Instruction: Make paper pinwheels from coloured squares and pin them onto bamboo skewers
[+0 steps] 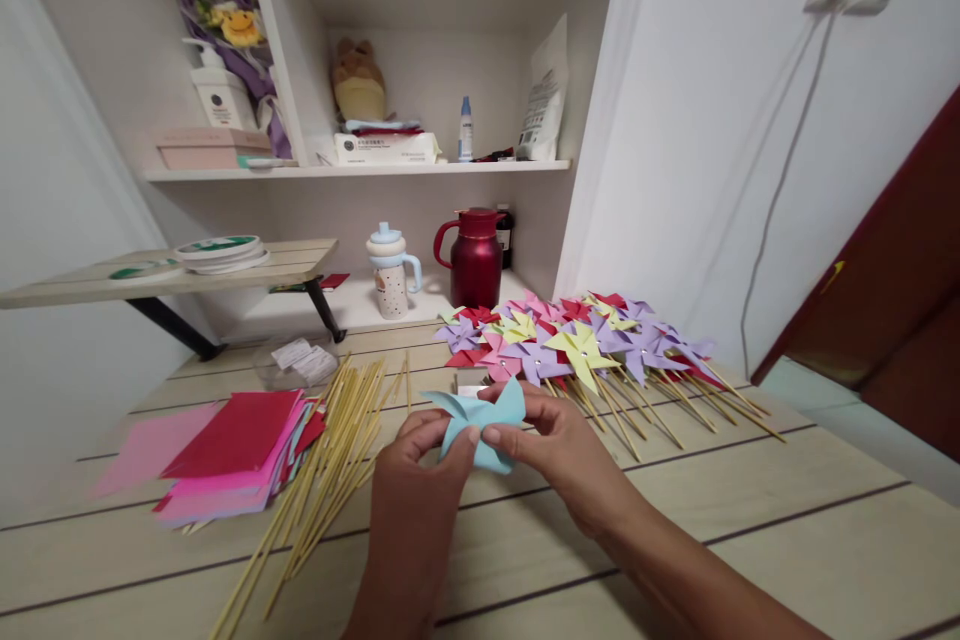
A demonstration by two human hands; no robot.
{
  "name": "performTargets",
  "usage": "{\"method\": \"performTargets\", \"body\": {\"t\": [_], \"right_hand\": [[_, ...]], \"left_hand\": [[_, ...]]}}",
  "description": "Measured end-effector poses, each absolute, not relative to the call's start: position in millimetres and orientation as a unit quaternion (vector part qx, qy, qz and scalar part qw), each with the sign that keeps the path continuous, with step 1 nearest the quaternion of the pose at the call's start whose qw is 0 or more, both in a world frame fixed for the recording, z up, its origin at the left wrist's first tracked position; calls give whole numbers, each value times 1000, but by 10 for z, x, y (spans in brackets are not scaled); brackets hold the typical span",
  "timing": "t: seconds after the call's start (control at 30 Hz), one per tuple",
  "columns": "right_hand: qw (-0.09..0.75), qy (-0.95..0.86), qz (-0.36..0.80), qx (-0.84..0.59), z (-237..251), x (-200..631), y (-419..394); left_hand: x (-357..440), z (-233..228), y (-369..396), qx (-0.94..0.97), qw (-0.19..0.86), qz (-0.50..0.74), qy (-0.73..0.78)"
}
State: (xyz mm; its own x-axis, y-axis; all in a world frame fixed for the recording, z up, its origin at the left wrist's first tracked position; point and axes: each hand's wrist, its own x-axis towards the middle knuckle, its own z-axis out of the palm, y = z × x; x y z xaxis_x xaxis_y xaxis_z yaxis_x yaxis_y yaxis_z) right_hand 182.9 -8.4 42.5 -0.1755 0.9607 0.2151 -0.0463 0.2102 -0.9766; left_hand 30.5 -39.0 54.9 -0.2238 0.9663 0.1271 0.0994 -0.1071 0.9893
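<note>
Both hands hold a light blue paper pinwheel (480, 417) just above the wooden table (787, 510). My left hand (420, 480) pinches its lower left folds, and my right hand (551, 450) grips its right side with thumb and fingers. The paper's pointed flaps stick up between the fingers. To the left of my hands lies a spread of thin bamboo sticks (330, 460). Beside those sits a stack of red and pink paper squares (232, 450). Behind my hands lies a pile of finished pinwheels on sticks (577, 345) in purple, yellow, red and pink.
A red thermos jug (475, 258) and a light blue lidded cup (390, 272) stand at the back against the shelf unit. A clear plastic bag (300, 360) lies near the sticks. A small raised board (172, 270) carries tape rolls at left. A white wall is at right.
</note>
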Motion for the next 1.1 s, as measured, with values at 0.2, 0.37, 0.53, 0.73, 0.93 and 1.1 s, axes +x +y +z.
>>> {"method": "performTargets", "body": {"t": [0.2,0.37,0.53,0.73,0.93,1.1], "right_hand": [[521,-604,459,-390,450,1816,-115],[530,-559,508,-386,437,1809,-122],[554,-490,559,-375,431,1841,-87],[558,-477,576,-361,472,1853,-82],[552,-494,565,-364,474,1847,-92],[546,-502,559,-370,456,1851,-98]], "left_hand": [[332,557,-406,490,384,568,539],[347,494,-378,439,447,575,527],[343,568,-376,421,482,584,499],[336,749,-465,446,477,567,503],[334,696,-462,451,495,556,493],[313,642,-419,436,515,556,485]]}}
